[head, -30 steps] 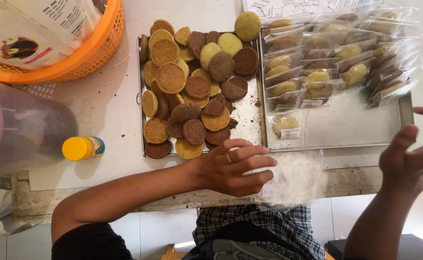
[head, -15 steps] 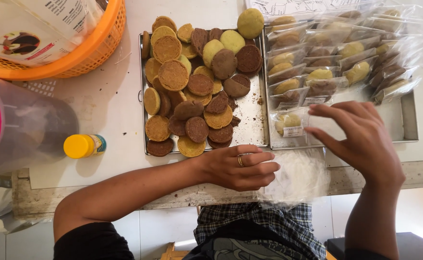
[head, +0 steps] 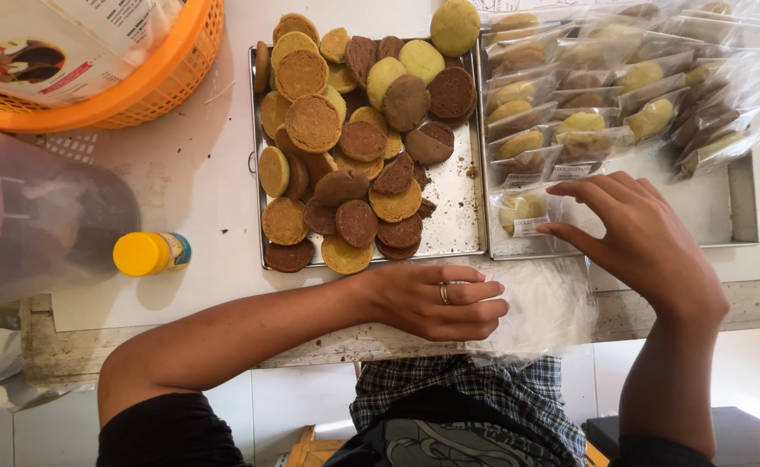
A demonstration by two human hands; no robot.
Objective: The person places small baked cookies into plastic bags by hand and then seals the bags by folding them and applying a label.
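Hands at a stack of clear bags beside trays of cookies

The stack of clear bags [head: 540, 307] lies at the table edge, under the left hand [head: 436, 300], fingers curled and pressing its corner. The right hand [head: 639, 238] hovers over it, fingers spread, holding nothing, near a bagged cookie [head: 521, 212] on the right tray [head: 717, 207]. The left tray [head: 458, 212] holds loose cookies [head: 354, 147].

Clear bagged cookies [head: 605, 95] with white labels fill right tray; empty clear bags [head: 544, 307] at table edge.
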